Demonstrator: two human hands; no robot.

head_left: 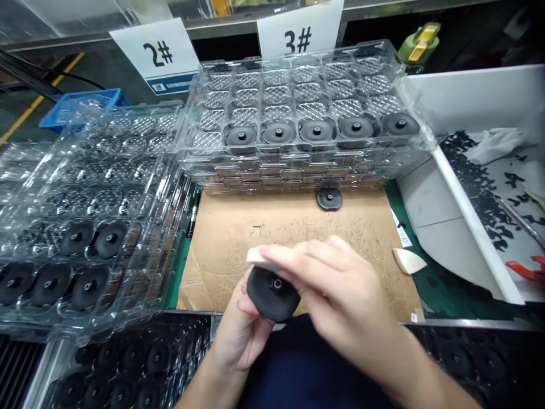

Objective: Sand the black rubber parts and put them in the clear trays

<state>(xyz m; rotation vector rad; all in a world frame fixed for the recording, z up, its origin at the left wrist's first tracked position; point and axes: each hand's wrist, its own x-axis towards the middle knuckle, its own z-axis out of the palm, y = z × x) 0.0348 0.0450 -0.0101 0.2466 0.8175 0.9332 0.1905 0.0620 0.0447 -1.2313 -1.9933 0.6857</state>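
My left hand is closed round the edge of a black rounded disc-shaped part with a small raised hub, held tilted above the cardboard. My right hand, slightly blurred, grips a flat white piece whose exact kind I cannot make out. That piece lies along the far edge of the disc, partly covered by my right fingers. A similar black disc rests on the cardboard sheet beyond my hands.
A stack of clear plastic trays stands behind, its front row holding several discs. More trays with discs are at left. On the right are a white bin of small black pieces and a pale wedge-shaped piece.
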